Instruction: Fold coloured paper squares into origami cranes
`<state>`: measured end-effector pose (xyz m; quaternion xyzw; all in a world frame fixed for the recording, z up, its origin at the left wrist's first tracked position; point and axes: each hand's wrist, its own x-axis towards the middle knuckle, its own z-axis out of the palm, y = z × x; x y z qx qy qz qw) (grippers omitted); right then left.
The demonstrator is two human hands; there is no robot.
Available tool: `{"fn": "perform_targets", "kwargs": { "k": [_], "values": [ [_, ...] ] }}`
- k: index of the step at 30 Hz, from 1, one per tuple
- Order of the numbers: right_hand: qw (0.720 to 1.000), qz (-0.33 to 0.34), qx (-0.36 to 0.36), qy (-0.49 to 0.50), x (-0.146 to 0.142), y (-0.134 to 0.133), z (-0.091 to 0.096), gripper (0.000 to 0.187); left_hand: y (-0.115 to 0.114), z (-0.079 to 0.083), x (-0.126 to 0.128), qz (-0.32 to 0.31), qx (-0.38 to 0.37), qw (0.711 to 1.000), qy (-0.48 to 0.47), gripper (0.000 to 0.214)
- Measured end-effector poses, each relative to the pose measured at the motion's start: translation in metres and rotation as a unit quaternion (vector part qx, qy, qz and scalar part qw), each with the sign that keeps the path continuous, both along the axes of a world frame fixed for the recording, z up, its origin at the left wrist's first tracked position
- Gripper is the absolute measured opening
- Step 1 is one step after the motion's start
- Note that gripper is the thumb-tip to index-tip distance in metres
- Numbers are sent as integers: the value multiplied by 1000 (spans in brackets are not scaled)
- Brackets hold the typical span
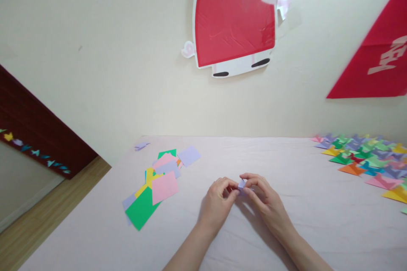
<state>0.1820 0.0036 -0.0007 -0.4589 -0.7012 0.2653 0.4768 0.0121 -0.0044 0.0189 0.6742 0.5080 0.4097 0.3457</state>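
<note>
A small folded lilac paper piece (242, 185) is pinched between both of my hands just above the pale table cover (286, 237). My left hand (218, 201) has its fingers curled onto the piece's left side. My right hand (263, 197) closes on its right side from above. Most of the paper is hidden by my fingertips. To the left of my hands lies a loose spread of flat coloured paper squares (159, 186), pink, green, yellow and lilac.
Several folded paper figures (369, 161) in many colours crowd the table's right edge. One small lilac folded piece (141, 145) lies at the far left corner. A wall with a cartoon cut-out (233, 21) stands behind the table. A wooden floor (47, 220) shows at left.
</note>
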Motion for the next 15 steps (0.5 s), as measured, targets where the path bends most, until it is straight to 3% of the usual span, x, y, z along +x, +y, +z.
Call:
{"fn": "perform_targets", "kwargs": {
  "k": [5, 10, 15],
  "values": [
    [999, -17, 0, 28, -1, 1, 1, 15, 0, 0, 0, -4, -17, 1000, -10, 10],
    [995, 46, -57, 62, -1, 1, 2, 20, -1, -1, 0, -8, -21, 999, -22, 11],
    [993, 49, -70, 77, 0, 0, 2, 22, -1, -1, -1, -12, -26, 999, -15, 7]
  ]
}}
